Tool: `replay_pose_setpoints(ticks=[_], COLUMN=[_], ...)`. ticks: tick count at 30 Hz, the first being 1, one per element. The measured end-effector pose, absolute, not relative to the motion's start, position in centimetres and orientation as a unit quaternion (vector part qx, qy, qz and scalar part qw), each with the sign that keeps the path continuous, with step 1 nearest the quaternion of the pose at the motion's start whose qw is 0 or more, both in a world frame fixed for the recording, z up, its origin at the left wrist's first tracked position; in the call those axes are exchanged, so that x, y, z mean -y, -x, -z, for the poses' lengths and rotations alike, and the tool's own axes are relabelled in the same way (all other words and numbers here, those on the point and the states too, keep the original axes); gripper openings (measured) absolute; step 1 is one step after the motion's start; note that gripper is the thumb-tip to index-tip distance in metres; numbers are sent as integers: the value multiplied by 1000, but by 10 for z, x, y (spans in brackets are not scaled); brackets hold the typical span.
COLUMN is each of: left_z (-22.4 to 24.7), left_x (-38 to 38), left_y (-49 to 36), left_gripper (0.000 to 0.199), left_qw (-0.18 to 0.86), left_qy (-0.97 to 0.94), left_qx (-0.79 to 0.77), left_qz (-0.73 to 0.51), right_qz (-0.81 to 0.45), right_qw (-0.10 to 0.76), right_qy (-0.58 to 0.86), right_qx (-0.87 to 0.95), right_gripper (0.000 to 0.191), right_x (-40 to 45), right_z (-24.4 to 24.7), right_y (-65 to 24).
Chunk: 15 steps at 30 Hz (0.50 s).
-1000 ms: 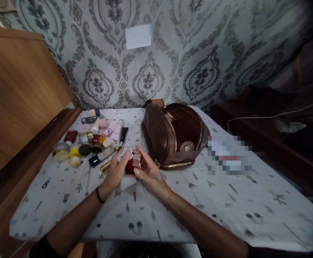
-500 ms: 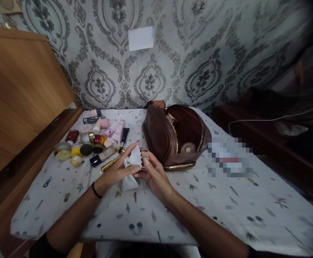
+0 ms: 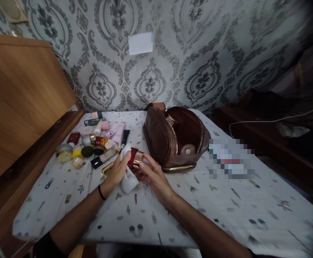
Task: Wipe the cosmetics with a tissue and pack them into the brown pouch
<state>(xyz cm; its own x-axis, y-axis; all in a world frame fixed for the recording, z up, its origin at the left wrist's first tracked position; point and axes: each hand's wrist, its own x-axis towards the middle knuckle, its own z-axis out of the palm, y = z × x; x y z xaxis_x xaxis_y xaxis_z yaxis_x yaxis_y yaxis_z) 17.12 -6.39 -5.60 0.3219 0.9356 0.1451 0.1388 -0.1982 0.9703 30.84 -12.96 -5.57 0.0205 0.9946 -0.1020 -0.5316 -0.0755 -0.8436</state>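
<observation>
My left hand (image 3: 118, 171) grips a white cloth (image 3: 129, 182) that is wrapped partly around a dark red jar (image 3: 132, 157) with a rose-gold lid (image 3: 138, 159). The fingers of my right hand (image 3: 155, 179) are closed around the lid end of the jar. The jar lies sideways between both hands, above the table. Just beyond my right hand stands a brown leather bag (image 3: 169, 143), unzipped, its flap folded down. A gold tube (image 3: 108, 167) lies close to my left hand, partly hidden by it.
Several cosmetics are grouped on the left of the table: a foundation bottle (image 3: 102, 158), a yellow-lidded jar (image 3: 77, 153), a pink tube (image 3: 118, 133) and a black tube (image 3: 125, 137). A pixelated item (image 3: 230, 157) lies right of the bag. A wooden cabinet (image 3: 27, 71) stands at the left.
My left hand and the cloth have drawn back left, so the red side of the jar now shows. My right hand stays at the lid. The view has shifted slightly.
</observation>
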Motion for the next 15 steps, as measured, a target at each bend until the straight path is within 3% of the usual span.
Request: replay_pose_setpoints(ticks=[8, 12, 15], left_z=[52, 55, 52], left_x=[59, 46, 41], left_y=[-164, -162, -165], left_gripper=[60, 47, 48], left_qw=[447, 470, 509], left_qy=[-654, -533, -421], left_qx=[-456, -490, -454], left_qz=[-405, -505, -598], right_qz=[-602, -616, -615], right_qw=[613, 611, 599], right_qy=[420, 414, 428], right_qx=[291, 274, 282], right_gripper=[54, 52, 51], right_x=[129, 128, 130], right_z=[57, 55, 53], right_y=[-306, -307, -307])
